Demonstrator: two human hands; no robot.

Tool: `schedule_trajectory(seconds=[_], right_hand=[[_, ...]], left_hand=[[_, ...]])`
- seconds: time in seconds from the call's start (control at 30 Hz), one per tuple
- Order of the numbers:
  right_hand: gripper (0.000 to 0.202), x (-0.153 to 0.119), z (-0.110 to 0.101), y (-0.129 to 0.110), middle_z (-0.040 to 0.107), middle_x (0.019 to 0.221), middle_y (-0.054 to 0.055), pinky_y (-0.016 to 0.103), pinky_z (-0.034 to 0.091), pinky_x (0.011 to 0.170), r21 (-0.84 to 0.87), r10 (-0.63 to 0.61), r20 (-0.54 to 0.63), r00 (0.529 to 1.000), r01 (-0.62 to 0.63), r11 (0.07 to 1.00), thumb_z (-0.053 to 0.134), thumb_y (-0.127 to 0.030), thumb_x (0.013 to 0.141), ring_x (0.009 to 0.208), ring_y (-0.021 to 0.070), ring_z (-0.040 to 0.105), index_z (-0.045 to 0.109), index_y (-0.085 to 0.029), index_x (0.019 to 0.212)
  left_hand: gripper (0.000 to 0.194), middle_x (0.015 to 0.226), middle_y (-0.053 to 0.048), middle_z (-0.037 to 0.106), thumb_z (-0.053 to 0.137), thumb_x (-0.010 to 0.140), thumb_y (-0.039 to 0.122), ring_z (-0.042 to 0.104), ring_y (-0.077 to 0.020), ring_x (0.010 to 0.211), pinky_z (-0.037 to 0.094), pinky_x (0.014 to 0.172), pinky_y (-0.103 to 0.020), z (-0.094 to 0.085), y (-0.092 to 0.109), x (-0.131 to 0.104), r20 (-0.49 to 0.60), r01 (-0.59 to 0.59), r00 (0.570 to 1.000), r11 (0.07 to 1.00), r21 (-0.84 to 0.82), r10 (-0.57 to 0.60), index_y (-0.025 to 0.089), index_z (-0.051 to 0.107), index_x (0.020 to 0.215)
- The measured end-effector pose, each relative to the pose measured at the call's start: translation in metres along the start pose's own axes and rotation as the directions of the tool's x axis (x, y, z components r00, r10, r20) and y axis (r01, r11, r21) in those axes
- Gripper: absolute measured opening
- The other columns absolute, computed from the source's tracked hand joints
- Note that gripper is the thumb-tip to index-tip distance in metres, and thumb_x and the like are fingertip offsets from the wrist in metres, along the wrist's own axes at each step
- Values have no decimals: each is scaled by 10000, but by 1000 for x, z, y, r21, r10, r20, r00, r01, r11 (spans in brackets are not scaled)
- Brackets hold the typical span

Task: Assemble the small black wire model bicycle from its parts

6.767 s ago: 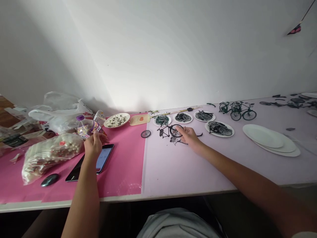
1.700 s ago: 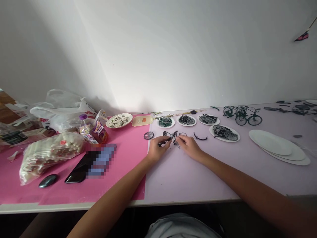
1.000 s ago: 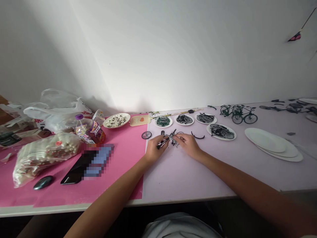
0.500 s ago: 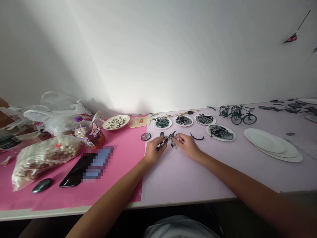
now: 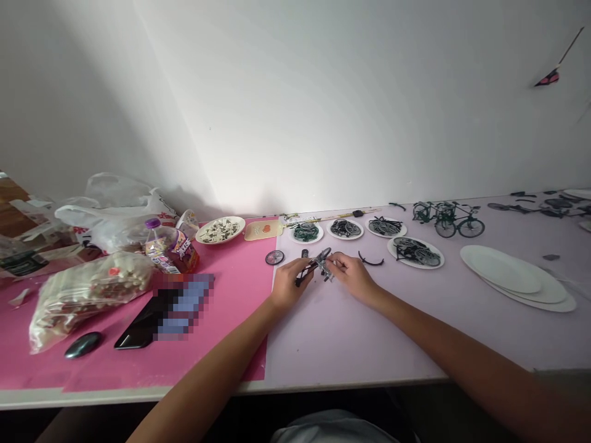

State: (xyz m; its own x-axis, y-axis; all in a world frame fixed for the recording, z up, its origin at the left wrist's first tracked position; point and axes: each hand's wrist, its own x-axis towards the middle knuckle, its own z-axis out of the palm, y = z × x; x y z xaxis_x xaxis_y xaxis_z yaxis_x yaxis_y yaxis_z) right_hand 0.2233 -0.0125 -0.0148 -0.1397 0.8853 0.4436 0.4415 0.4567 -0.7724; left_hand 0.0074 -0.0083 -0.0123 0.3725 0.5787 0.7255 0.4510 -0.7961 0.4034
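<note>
Both hands meet over the lilac part of the table. My left hand [image 5: 289,283] is closed on the dark frame end of a small model bicycle [image 5: 318,264]. The fingers of my right hand [image 5: 353,275] pinch the same model at its grey parts on the right. Fingers hide some of the piece. A loose spoked wheel [image 5: 274,258] lies left of the hands, and a curved black part [image 5: 371,261] lies to their right. Behind are plates of wheels and frame parts, among them a plate with green parts [image 5: 306,232] and a plate with grey wheels [image 5: 416,253].
Assembled green bicycles [image 5: 447,219] stand at the back right, near stacked white plates [image 5: 517,278]. On the pink side are a phone [image 5: 145,320], a mouse [image 5: 83,345], a bottle [image 5: 172,249], a filled plastic bag [image 5: 92,295] and a plate of pale pieces [image 5: 220,230].
The view has shifted slightly. The model between my hands has turned a little, and more of its grey wheel shows upright. Both hands keep their hold.
</note>
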Motion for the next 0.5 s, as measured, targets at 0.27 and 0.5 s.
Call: schedule_trajectory(seconds=[0.27, 0.5], right_hand=[[405, -1, 2, 4, 504, 629, -26, 261, 351, 512, 9, 27, 9, 1000, -27, 1000, 578, -574, 935, 545, 151, 448, 696, -194, 1008], [400, -1, 3, 2, 530, 637, -14, 264, 347, 525, 9, 25, -11, 1000, -25, 1000, 582, -555, 938, 560, 154, 457, 711, -181, 1001]], left_hand=[[279, 1061, -100, 780, 606, 944, 177, 755, -213, 907, 595, 797, -308, -2, 3, 1, -8, -11, 1000, 1000, -1, 11, 199, 696, 1208], [250, 1027, -91, 780, 615, 939, 163, 747, -203, 890, 577, 784, -288, -3, 1, 1, -7, -12, 1000, 1000, -5, 12, 189, 704, 1171]])
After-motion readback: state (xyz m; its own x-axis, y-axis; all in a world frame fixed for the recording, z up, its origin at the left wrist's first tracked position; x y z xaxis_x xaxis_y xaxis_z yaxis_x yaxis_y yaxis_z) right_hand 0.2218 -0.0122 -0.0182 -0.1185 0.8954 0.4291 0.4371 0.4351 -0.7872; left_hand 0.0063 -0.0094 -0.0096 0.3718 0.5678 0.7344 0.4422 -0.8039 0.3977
